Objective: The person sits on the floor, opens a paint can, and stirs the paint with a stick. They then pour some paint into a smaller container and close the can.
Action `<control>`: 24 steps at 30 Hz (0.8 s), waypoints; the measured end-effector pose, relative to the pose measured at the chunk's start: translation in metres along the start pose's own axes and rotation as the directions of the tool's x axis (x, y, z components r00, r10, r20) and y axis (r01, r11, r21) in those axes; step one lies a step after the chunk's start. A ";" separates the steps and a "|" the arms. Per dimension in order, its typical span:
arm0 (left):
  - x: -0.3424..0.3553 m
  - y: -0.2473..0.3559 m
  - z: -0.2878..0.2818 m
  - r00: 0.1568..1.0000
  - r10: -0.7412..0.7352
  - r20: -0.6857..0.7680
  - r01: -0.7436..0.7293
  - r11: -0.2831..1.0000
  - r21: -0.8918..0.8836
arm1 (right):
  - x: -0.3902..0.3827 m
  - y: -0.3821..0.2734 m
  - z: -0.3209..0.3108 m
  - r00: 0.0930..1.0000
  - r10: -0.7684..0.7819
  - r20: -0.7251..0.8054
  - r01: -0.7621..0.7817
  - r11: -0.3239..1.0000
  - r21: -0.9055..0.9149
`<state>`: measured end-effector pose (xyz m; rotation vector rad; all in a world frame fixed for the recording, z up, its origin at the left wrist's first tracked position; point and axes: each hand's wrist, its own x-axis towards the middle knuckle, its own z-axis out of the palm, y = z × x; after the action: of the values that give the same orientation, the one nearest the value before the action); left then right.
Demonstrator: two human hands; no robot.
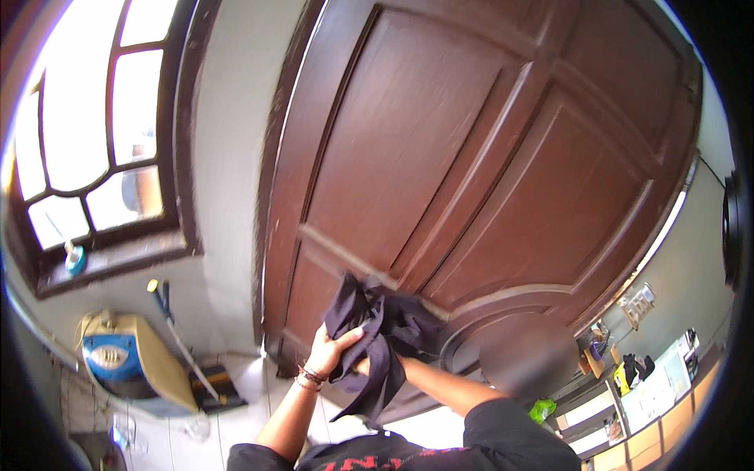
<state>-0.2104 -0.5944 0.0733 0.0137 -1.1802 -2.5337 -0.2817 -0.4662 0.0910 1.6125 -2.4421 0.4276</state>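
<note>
One dark cloth [412, 323] is bunching up before the door [424, 149], spilling above and below the left hand [333, 350], which is clamping its left side; folds are mostly hiding the right hand [362, 366], so I can't tell its grip.

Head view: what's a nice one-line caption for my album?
A left hand holds bunched dark cloth, the right forearm running behind it, facing a brown panelled door.
</note>
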 end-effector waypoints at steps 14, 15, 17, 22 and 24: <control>-0.161 -0.061 0.095 0.945 -0.308 -0.106 0.316 0.947 0.064 | -0.250 0.023 0.074 0.948 0.131 0.290 -0.242 -0.296 0.924; -0.164 -0.051 0.094 0.875 -0.472 -0.109 0.462 0.881 -0.105 | -0.242 -0.005 0.044 0.893 0.117 0.434 -0.369 -0.361 0.857; -0.173 -0.050 0.086 0.901 -0.335 -0.275 0.364 0.929 0.061 | -0.232 -0.037 0.019 0.796 0.170 0.582 -0.516 -0.314 0.797; -0.181 -0.047 0.032 0.843 0.519 -0.144 -0.051 0.342 0.938 | -0.242 -0.018 -0.033 0.771 0.501 0.393 -0.389 -0.119 0.914; -0.185 -0.042 -0.043 0.729 0.663 -0.172 0.033 0.216 0.976 | -0.224 0.003 -0.103 0.774 0.610 0.169 -0.310 0.132 0.942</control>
<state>-0.0423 -0.5433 -0.0115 0.6921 -1.9220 -0.8968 -0.1972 -0.2359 0.1189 0.6523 -2.4414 2.4442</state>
